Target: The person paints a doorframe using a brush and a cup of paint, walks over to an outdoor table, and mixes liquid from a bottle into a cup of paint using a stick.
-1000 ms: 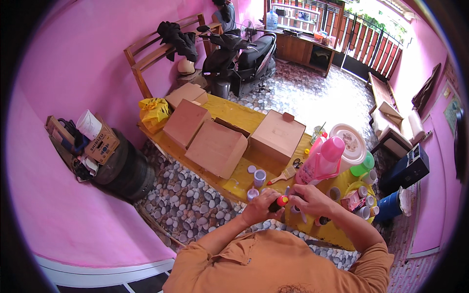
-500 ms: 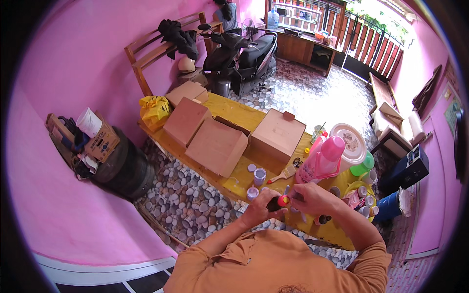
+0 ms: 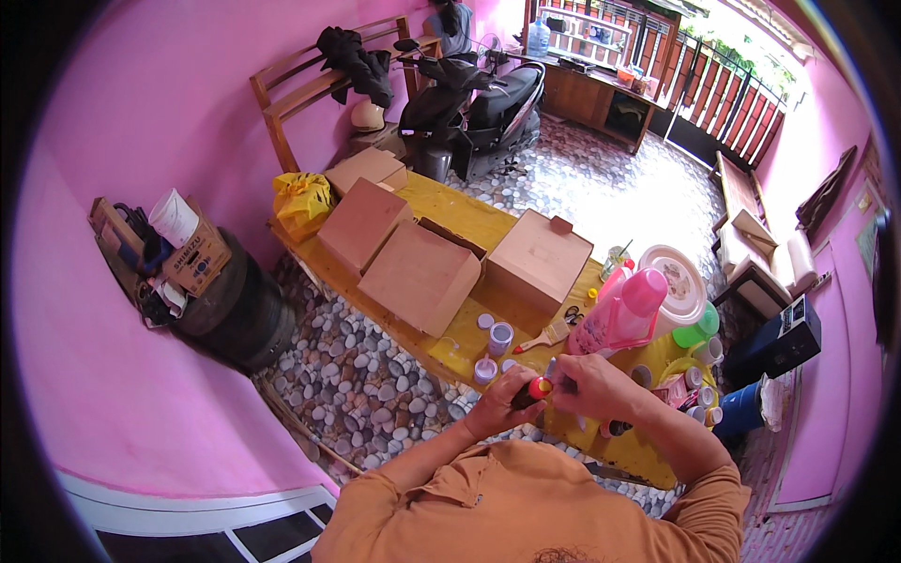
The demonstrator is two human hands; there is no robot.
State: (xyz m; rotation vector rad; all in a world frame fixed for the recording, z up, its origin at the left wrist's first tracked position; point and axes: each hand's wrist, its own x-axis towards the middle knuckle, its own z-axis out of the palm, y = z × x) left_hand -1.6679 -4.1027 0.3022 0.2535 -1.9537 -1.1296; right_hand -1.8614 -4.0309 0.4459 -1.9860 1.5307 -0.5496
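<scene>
My left hand is closed round a small dark bottle with a red and yellow top. My right hand is pinched beside that top, with a thin pale stick partly behind it; what its fingertips hold is unclear. Beyond them on the yellow-covered table are lilac containers, a wooden-handled brush, black scissors and a tall pink plastic container. Several small cups sit by my right wrist.
Cardboard boxes and a yellow bag cover the table's far part. A black drum stands left, a blue barrel and dark speaker right. Behind are a scooter, a bench and a person by the wall.
The view has shifted slightly. My right hand's fingers have curled a little closer beside the bottle top, while my left hand keeps its grip on the bottle.
</scene>
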